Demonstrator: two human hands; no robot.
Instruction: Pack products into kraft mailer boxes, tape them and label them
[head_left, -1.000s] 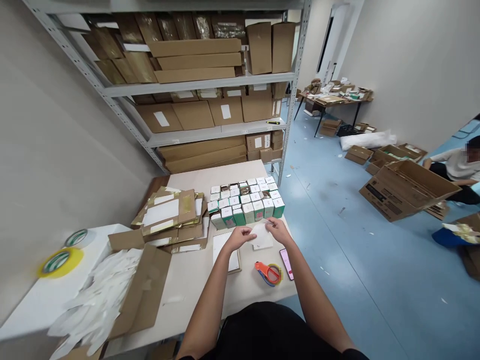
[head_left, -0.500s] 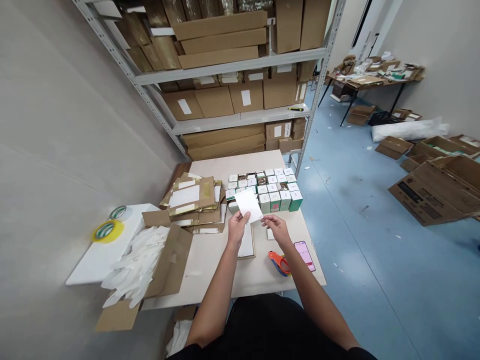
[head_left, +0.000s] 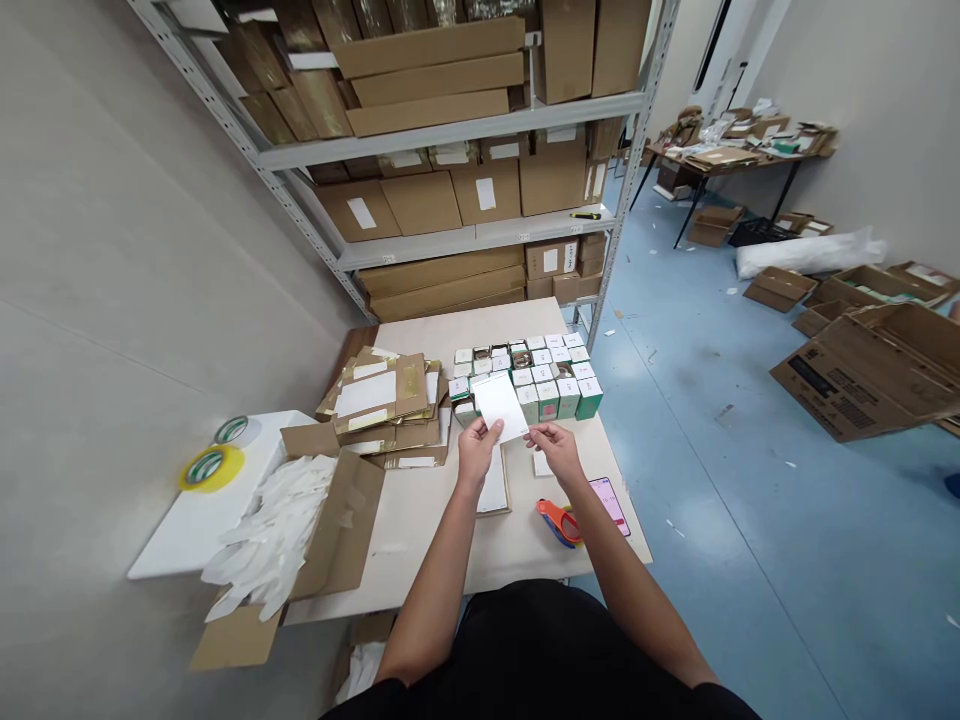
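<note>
Between my hands is a white card [head_left: 501, 405], tilted above the table, with small dark print at its lower right corner. My left hand [head_left: 476, 450] pinches its lower left edge, thumb on top. The fingers of my right hand [head_left: 556, 448] are closed at the lower right corner. Beyond the card stand several rows of small white and green boxes [head_left: 568, 400], a few of them open at the top. Under my hands lies a white pad or flat box [head_left: 493, 488], partly hidden. A smaller white piece [head_left: 541, 464] lies partly behind my right hand.
Orange-handled scissors [head_left: 555, 520] and a lit phone [head_left: 609, 505] lie near my right forearm. Flattened cardboard [head_left: 390, 400] is piled left. An open carton [head_left: 349, 530] holds white material beside tape rolls [head_left: 206, 466]. A shelf rack [head_left: 450, 135] with cartons stands behind the table.
The view has shifted slightly. Both hands stay at the card's lower edge, and the card has barely moved.
</note>
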